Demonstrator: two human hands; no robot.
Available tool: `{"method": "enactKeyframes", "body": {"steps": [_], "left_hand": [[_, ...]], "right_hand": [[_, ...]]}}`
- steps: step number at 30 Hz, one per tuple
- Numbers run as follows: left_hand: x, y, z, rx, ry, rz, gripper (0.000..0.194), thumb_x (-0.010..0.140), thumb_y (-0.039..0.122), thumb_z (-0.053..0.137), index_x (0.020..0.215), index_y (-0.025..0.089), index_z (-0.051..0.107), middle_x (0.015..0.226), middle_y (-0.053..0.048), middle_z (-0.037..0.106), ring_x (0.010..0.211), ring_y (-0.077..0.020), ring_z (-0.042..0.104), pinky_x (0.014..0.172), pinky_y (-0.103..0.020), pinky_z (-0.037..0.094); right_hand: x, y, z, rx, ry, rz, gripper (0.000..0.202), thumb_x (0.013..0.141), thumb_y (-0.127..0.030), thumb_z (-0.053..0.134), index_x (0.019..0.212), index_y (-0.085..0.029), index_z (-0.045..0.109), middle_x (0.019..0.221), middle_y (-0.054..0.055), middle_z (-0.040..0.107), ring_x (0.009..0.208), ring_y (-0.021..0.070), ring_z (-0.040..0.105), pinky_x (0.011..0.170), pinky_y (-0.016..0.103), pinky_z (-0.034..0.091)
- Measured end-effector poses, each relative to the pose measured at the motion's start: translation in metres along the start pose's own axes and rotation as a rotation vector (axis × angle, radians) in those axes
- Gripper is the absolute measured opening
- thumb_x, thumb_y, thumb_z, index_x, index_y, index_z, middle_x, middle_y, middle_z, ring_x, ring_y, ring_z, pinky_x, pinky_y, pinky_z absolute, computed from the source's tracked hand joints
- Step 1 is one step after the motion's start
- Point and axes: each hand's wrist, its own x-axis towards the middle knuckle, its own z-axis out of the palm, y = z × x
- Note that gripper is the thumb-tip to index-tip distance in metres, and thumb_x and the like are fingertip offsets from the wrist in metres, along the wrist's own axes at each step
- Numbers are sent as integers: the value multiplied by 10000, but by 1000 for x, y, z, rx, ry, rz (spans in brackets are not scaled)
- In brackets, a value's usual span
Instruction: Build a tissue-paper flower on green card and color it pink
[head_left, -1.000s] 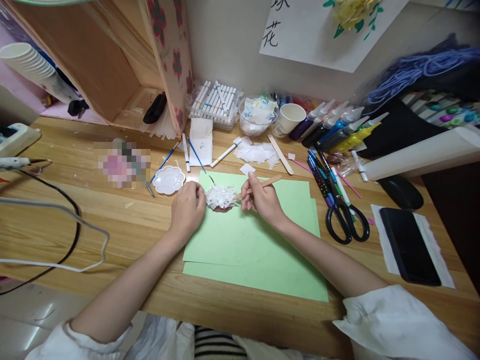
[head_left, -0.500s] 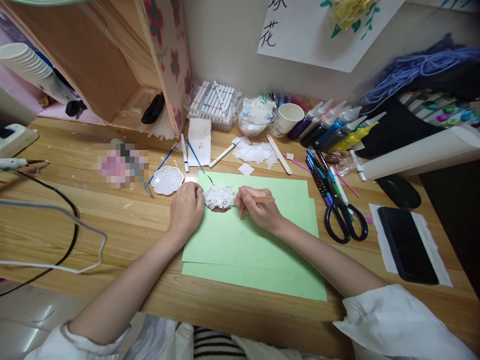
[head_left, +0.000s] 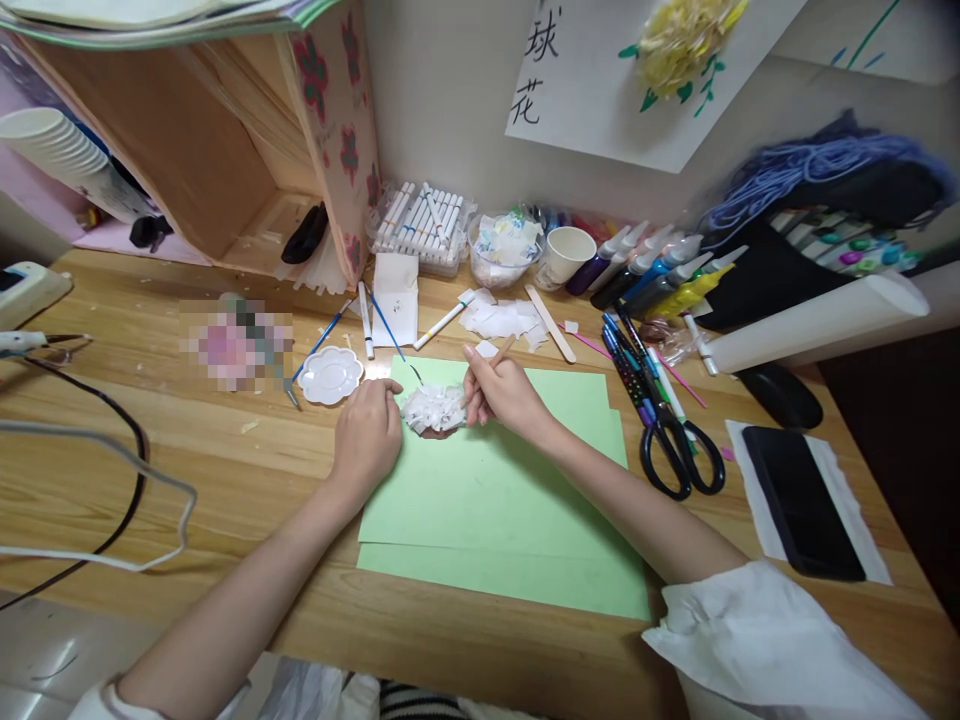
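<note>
Beyond the far left corner of the green paper (head_left: 487, 520), a pinkish box (head_left: 349, 150) bears red painted flowers and faint lettering too small to read. A scalloped white palette (head_left: 330, 376) lies just left of the green paper. At that paper's left edge rests the left hand (head_left: 367, 430), fingers curled; whether they clamp anything I cannot tell. Past the far edge, a white slip (head_left: 395, 300) carries small dark marks, illegible at this size. On the green paper, near its far left corner, sits the ruffled white paper tuft (head_left: 433, 408), between the two hands. The right hand (head_left: 499, 390), over the green paper, pinches a wooden stick (head_left: 506, 348), fingertips close by the tuft. On the wall beyond the green paper, a white poster (head_left: 592, 120) reads 球 and 花 in black, beside a yellow flower (head_left: 686, 45). Right of the green paper lie black-handled scissors (head_left: 649, 450) and, farther right, a dark phone (head_left: 804, 502).
</note>
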Motion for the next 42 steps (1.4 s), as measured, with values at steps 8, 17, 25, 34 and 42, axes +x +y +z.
{"method": "enactKeyframes", "body": {"steps": [8, 17, 25, 34, 42], "left_hand": [[1, -2, -2, -64, -12, -25, 237, 881, 178, 317, 920, 163, 550, 914, -93, 623, 904, -247, 574, 796, -365, 423], [0, 0, -5, -171, -1, -61, 214, 868, 180, 335, 889, 185, 548, 901, -68, 621, 886, -227, 573, 784, -346, 421], [0, -1, -6, -220, -2, -69, 183, 862, 189, 362, 879, 193, 544, 900, -58, 624, 880, -218, 575, 773, -332, 422], [0, -2, -6, -215, 9, -56, 179, 854, 191, 365, 871, 195, 544, 877, -58, 623, 852, -219, 577, 762, -334, 428], [0, -2, -7, -206, 6, -46, 169, 848, 176, 365, 825, 198, 531, 836, -47, 612, 823, -214, 573, 731, -329, 420]], "right_hand": [[-1, 11, -50, -499, 184, -516, 216, 928, -328, 443, 879, -193, 604, 881, 54, 683, 798, 179, 632, 715, 282, 459], [21, 36, -43, -797, 233, -661, 136, 799, -72, 516, 747, -184, 573, 731, 66, 653, 722, 221, 607, 660, 315, 450], [9, 29, -52, -584, 292, -636, 57, 777, -144, 574, 794, -198, 573, 847, 44, 707, 778, 183, 669, 696, 282, 503], [38, 35, -80, -872, 402, -648, 41, 778, -158, 553, 797, -177, 585, 770, 76, 663, 737, 225, 607, 661, 313, 445], [43, 35, -78, -835, 420, -630, 63, 774, -171, 542, 827, -175, 577, 780, 70, 645, 724, 207, 592, 673, 306, 434]]}}
